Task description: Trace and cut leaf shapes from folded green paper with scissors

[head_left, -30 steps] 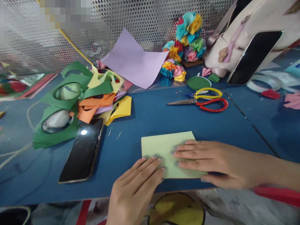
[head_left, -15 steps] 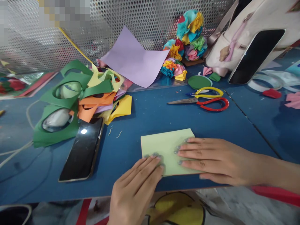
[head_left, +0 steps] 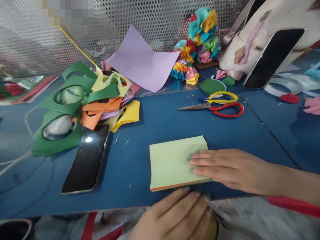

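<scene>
A pale green sheet of paper (head_left: 170,163) lies near the front edge of the blue table, over an orange layer that shows along its near edge. My right hand (head_left: 232,171) rests flat on its right part, fingers stretched out and pointing left. Just below the paper's near edge is my left hand (head_left: 177,215), fingers extended to the right, apart from the sheet and slightly blurred. Beyond the paper lie scissors (head_left: 212,106) with one yellow and one red handle, blades pointing left.
A phone (head_left: 86,160) lies at left beside green paper offcuts (head_left: 60,146) and orange ones (head_left: 101,108). Behind are a purple sheet (head_left: 145,68) and crumpled-paper balls (head_left: 203,28). A second phone (head_left: 275,58) leans on a pale bag (head_left: 236,43). A tape roll (head_left: 271,90) sits at right.
My left hand has come off the paper and moved down and to the right, below its near edge. The paper's lower left corner now shows. My right hand has stayed on the sheet.
</scene>
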`<state>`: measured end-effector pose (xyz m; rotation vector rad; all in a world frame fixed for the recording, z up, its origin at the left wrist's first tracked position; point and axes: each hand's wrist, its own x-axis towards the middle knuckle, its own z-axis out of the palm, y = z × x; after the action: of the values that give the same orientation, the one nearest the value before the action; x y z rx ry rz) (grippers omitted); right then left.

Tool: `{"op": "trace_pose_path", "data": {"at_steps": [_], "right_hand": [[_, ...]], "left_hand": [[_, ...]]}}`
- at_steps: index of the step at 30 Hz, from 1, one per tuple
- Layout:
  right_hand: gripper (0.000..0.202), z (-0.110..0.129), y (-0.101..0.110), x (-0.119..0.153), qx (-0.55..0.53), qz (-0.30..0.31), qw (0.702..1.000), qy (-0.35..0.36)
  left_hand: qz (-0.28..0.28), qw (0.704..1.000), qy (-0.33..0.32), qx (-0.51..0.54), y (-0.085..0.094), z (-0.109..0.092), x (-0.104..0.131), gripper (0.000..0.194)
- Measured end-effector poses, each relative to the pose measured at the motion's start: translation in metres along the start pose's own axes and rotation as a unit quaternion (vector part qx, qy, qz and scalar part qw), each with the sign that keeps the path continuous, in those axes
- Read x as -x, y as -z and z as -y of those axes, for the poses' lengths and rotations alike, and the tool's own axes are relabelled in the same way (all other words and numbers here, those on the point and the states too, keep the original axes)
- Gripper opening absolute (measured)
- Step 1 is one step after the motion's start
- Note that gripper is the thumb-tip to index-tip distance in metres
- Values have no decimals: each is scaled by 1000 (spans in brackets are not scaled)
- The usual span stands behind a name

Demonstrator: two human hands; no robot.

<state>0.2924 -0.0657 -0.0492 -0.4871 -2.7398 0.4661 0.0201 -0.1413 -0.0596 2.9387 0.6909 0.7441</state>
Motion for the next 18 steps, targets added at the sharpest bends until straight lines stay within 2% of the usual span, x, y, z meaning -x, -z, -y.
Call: {"op": "trace_pose_path", "data": {"at_steps": [4, 10, 13, 18], "right_hand": [[41, -2, 1, 0, -36, -2, 999, -23], [39, -7, -6, 2, 19, 10, 999, 25], [40, -10, -6, 3, 21, 26, 999, 23], [41, -12, -4, 6, 9, 33, 999, 23]], "left_hand": [[3, 999, 3, -48, -12, 8, -4, 42], [6, 999, 10, -44, -14, 6, 1, 44], [11, 999, -17, -48, -18, 7, 8, 47], [25, 998, -55, -24, -22, 11, 16, 42]]}}
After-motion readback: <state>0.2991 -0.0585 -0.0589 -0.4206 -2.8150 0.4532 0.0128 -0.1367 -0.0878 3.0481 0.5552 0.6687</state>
